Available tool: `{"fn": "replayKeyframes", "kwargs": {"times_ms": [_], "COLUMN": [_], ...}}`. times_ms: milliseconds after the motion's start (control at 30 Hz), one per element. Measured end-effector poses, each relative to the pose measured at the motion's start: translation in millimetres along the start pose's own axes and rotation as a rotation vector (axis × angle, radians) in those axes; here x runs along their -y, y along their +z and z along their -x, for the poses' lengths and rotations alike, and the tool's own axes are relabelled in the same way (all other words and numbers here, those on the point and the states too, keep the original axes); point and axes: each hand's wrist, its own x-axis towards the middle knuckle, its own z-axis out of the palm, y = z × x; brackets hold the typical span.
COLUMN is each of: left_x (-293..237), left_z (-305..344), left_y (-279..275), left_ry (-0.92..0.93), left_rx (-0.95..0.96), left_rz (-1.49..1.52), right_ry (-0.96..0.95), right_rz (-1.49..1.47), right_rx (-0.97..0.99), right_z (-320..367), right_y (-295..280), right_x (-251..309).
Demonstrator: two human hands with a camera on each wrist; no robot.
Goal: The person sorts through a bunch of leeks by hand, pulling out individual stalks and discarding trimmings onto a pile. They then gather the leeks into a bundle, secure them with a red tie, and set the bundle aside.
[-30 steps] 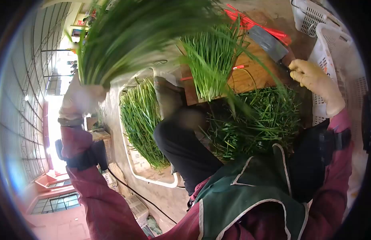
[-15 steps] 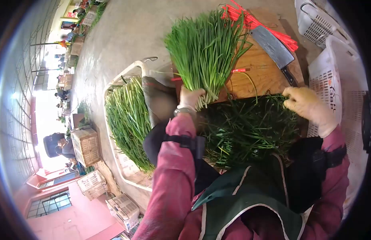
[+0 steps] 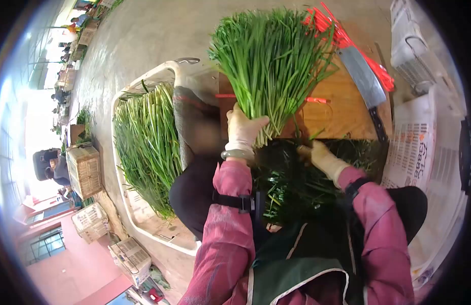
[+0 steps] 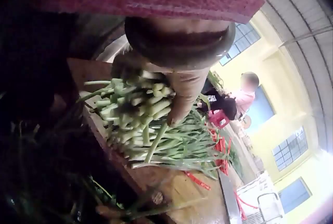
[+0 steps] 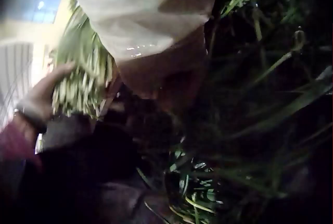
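My left hand [image 3: 244, 124] grips a thick bunch of garlic chives [image 3: 271, 66] near its cut ends, with the thumb across the stalks. The bunch lies on a wooden board [image 3: 347, 114], leaves pointing away, over a red strip [image 3: 317, 100] that shows at both sides. In the left wrist view the pale stalk ends [image 4: 140, 104] face the camera. Low over a dark heap of leaf trimmings [image 3: 291, 190], my gloved right hand [image 3: 324, 157] pinches a loose leaf [image 3: 316, 134] at the board's near edge. Its fingertips are dark in the right wrist view.
A cleaver [image 3: 365, 79] lies on the board's right side, handle towards me, beside several red strips [image 3: 332, 28]. More chives [image 3: 149, 137] fill a white-rimmed crate [image 3: 120, 175] at left. White plastic baskets [image 3: 413, 137] stand at right. Other people and crates are farther left.
My left hand brought the bunch down from the upper left onto the board. My right hand let go of the cleaver's handle and moved left to the board's near edge.
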Motion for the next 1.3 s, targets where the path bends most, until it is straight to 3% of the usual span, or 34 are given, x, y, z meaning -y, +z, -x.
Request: {"fn": "replayKeyframes", "kwargs": {"times_ms": [33,133,167,233,333,467,533,567,633,700,733,900,933,1000,1133,1200,1233,1267,1300], "left_x": [-25,-20,-16,-21,-38,-40,-38,-32,-17,-25,-23,-20,-23,-39,-51,-52,-52,-52,-51], "left_z": [12,12,11,9,9,0,-2,-6,-15,-16,-17,-16,-14,-9,1,1,2,3,6], "left_y": [-3,15,23,30,27,22,18,17,16,9,6,3,4,11,26,27,27,27,27], "left_ry": [0.032,0.019,0.048,0.018,-0.083,-0.121,-0.117,-0.096,-0.051,-0.061,-0.045,0.029,0.059,0.035,-0.028,-0.045,-0.045,-0.043,0.002], "left_rx": [-0.103,-0.104,-0.129,-0.156,-0.114,-0.026,0.018,0.034,0.066,0.166,0.187,0.16,0.133,0.117,0.059,0.048,0.053,0.06,0.022], "left_rz": [-0.382,-0.32,-0.287,-0.321,-0.438,-0.478,-0.49,-0.436,-0.314,-0.294,-0.298,-0.413,-0.345,-0.522,-0.548,-0.533,-0.539,-0.546,-0.544], "right_ry": [0.009,-0.292,-0.536,-0.415,-0.484,-0.357,-0.104,0.239,-0.274,-0.294,-0.076,-0.079,-0.074,-0.083,-0.072,0.006,-0.096,-0.54,-0.52], "right_rz": [0.183,1.633,1.617,1.396,1.127,1.491,1.111,0.822,1.027,1.081,1.296,0.785,0.75,0.736,0.801,0.678,0.418,0.932,0.989], "right_rx": [0.041,0.693,0.894,0.983,0.87,0.837,0.682,0.624,0.658,0.634,0.676,0.498,0.478,0.496,0.703,0.547,0.3,-0.285,-0.644], "right_z": [-12,31,47,82,96,35,14,39,42,30,31,-24,-30,-28,16,27,19,15,14], "right_y": [12,62,62,62,52,44,32,44,55,76,107,130,128,118,66,22,-5,-21,-29], "right_x": [-24,-5,-21,-51,-60,8,47,105,102,65,90,100,102,102,127,145,137,141,148]}}
